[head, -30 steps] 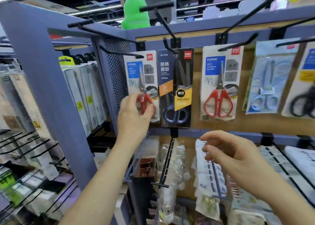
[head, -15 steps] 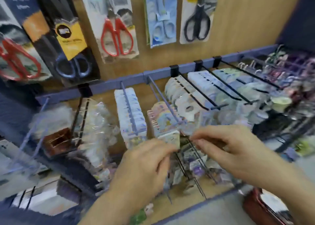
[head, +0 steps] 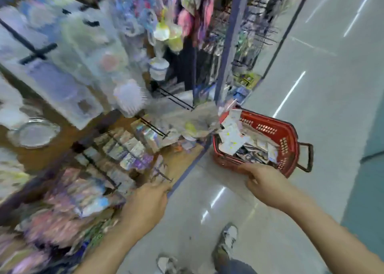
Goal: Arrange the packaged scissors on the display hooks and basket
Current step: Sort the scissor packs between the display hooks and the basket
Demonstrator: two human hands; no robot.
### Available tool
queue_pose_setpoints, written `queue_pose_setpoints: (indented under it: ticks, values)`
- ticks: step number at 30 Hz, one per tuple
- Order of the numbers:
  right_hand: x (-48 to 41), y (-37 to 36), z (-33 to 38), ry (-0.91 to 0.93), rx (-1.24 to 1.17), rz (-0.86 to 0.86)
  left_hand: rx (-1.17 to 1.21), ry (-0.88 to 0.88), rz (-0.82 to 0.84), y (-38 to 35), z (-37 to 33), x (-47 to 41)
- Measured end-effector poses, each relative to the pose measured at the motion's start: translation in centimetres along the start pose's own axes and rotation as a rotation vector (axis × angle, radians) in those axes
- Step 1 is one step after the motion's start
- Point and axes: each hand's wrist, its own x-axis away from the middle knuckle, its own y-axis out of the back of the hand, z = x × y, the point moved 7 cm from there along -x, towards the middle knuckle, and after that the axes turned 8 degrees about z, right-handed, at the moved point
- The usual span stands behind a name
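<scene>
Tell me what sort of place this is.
Most likely a retail shop aisle: a display rack whose black hooks carry rows of small packaged goods, and a red shopping basket full of packets standing on a polished floor.

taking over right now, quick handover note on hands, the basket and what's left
Left hand: low by the shelf edge, grip unclear, nothing seen in it.
Right hand: at the near rim of the red basket, grip unclear.
Basket stands on the floor, packaged items piled inside; blur hides whether they are scissors.
Done: cannot tell, scissors hooks out of view.
Left: probably pick a pack and hang it.
</scene>
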Motion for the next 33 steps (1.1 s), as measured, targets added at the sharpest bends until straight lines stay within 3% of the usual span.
queue_pose_setpoints:
  ticks: [6, 13, 24, 29, 33]
  values:
    - [2.1, -2.9, -17.9, -0.412, -0.308, -0.041, 0.029, 0.021, 0.122, -8.2, -5.7, -10.5]
    - [0.4, -4.8, -28.2, -0.644, -0.504, -0.1, 0.053, -0.054, 0.195, -14.3, -11.8, -23.3]
    - [-13.0, -7.3, -38.0, -0.735, -0.632, -0.128, 0.028, -0.198, 0.418, -26.8, -16.5, -43.2]
    - [-22.5, -11.5, -43.8, -0.645, -0.617, -0.089, -0.052, -0.159, 0.523, -35.8, -16.9, -50.0]
    - [-30.1, -17.2, -48.0, -0.557, -0.463, 0.025, -0.182, -0.06, 0.45, -40.7, -15.1, -55.1]
